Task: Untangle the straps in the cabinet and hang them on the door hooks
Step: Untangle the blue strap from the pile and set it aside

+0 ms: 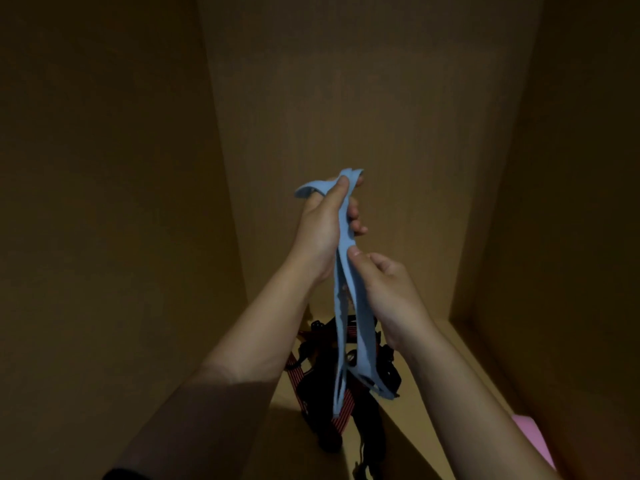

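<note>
A light blue strap (349, 306) hangs in long loops inside the dim wooden cabinet. My left hand (323, 230) is raised and closed around its upper end, with a short blue tail sticking out to the left. Just below, my right hand (384, 289) pinches one band of the same strap between thumb and fingers. Its lower loops dangle over a tangled heap of black and red-striped straps (332, 386) lying on the cabinet floor. No door hooks are in view.
Wooden walls close in on the left (121, 202), back (363, 98) and right (571, 202). A pink object (533, 441) shows at the lower right edge. The cabinet floor (433, 344) is lit only near the heap.
</note>
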The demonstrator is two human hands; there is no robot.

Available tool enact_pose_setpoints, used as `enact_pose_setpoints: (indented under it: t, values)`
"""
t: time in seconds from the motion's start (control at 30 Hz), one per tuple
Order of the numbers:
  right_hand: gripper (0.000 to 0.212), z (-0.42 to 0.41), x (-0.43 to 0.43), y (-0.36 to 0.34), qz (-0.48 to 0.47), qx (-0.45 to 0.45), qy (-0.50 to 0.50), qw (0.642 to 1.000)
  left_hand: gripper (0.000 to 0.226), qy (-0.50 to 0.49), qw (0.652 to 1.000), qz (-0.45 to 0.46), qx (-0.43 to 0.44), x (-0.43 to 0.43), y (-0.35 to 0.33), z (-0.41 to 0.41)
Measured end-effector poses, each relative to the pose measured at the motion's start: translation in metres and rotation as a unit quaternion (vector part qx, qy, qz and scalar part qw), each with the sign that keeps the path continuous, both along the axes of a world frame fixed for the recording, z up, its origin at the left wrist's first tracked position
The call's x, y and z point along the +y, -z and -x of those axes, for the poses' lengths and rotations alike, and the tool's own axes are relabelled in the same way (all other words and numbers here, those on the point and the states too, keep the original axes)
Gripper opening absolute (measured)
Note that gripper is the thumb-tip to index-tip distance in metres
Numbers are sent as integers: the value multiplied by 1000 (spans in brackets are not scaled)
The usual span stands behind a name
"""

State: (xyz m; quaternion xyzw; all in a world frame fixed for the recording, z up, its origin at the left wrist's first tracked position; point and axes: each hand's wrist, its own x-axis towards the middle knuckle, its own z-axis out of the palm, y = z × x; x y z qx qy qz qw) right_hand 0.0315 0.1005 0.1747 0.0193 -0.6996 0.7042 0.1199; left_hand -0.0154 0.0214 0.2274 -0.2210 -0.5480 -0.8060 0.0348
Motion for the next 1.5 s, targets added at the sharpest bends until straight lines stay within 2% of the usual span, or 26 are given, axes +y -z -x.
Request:
enact_pose_setpoints:
  t: [0.2,0.3,0.43,0.57,0.7,0.77,0.93,1.0,1.1,1.2,1.3,1.37,1.43,1.5]
  values:
    - [34,-1,-2,2,21,-43,-51,998,25,-19,1000,12,11,3,4,-1]
    - [33,0,-2,5,-1,-42,-33,999,25,-5,1000,0,4,3,7,0]
    - [28,3,-2,13,-70,1,35,997,28,16,999,-38,-32,4,9,2]
    - [5,2,-2,21,-145,56,50,987,28,14,995,-71,-67,3,12,9]
    - [13,3,-4,31,-287,47,47,956,28,14,991,-98,-85,2,13,13]
    - [15,4,-7,33,-323,41,58,944,28,24,990,-109,-89,2,12,12]
    - [27,9,-12,40,-296,61,58,951,27,7,989,-115,-93,-6,17,12]
    - [23,7,-12,42,-258,52,48,964,26,-24,989,-108,-101,-16,26,16]
    - [15,3,-13,44,-175,32,25,984,28,-67,983,-92,-143,-37,47,20]
    - [20,2,-19,46,-130,36,8,991,30,-74,969,-89,-218,-59,76,22]
    - [25,3,-29,51,-127,48,6,991,33,-71,948,2,-311,-77,112,19]
    - [24,5,-36,54,-122,43,-3,992,55,-58,923,114,-363,-88,132,9]
    - [20,7,-43,58,-126,31,-14,991,74,-19,899,212,-383,-100,150,-2]
    - [18,8,-51,62,-129,15,-35,991,73,-39,874,303,-378,-111,156,-17]
